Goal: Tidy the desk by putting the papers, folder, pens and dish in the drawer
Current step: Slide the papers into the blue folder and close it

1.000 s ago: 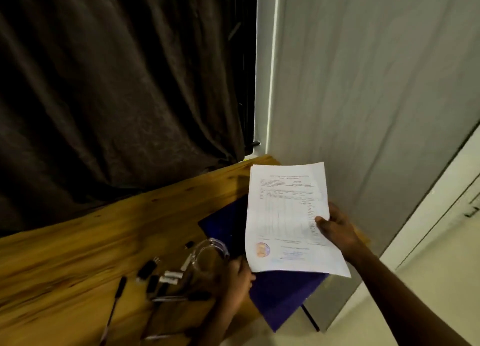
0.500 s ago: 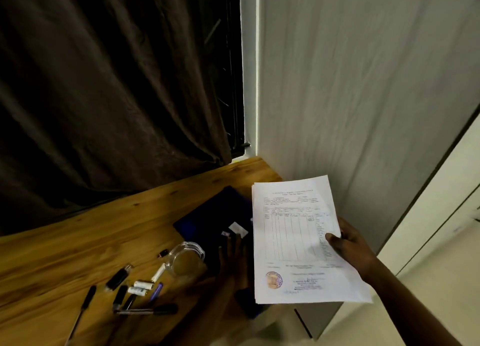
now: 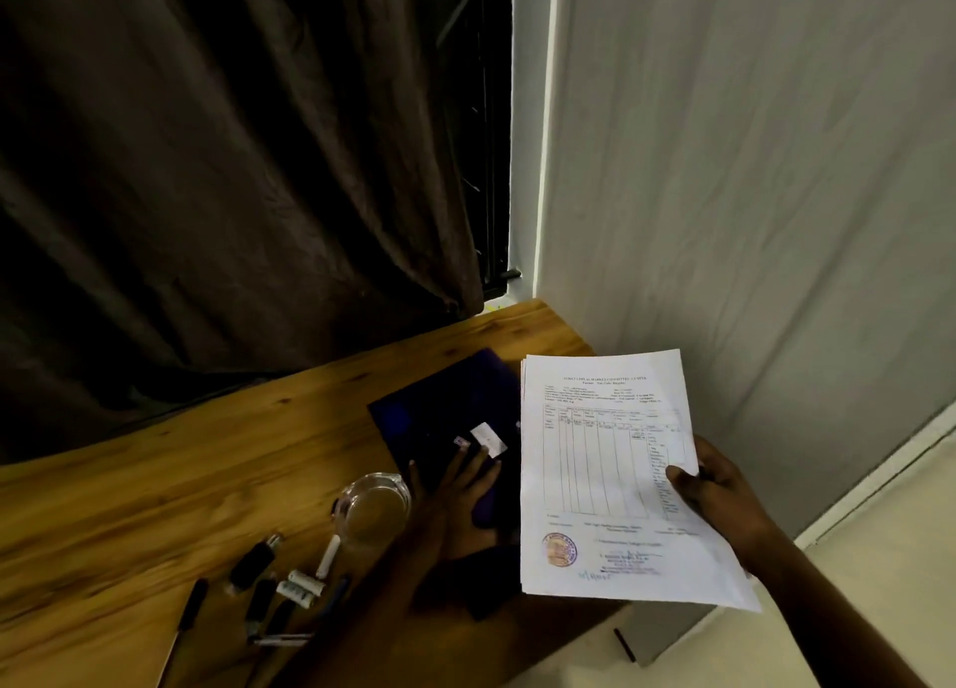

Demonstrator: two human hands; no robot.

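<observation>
My right hand (image 3: 716, 491) grips a stack of white printed papers (image 3: 605, 475) by its right edge, holding it above the desk's right end. My left hand (image 3: 455, 496) lies flat, fingers spread, on a dark blue folder (image 3: 439, 418) that rests on the wooden desk (image 3: 181, 480). A clear glass dish (image 3: 373, 506) stands just left of that hand. Several pens and markers (image 3: 258, 579) lie scattered near the front left, among them a black pen (image 3: 189, 612). No drawer is in view.
A dark curtain (image 3: 233, 170) hangs behind the desk. A white wall (image 3: 724, 196) runs along the desk's right side, with pale floor (image 3: 853, 584) below it. The desk's right corner ends under the papers.
My left hand has moved from the folder's front edge up onto its cover. The papers have shifted right and lower in my right hand. The view has swung left.
</observation>
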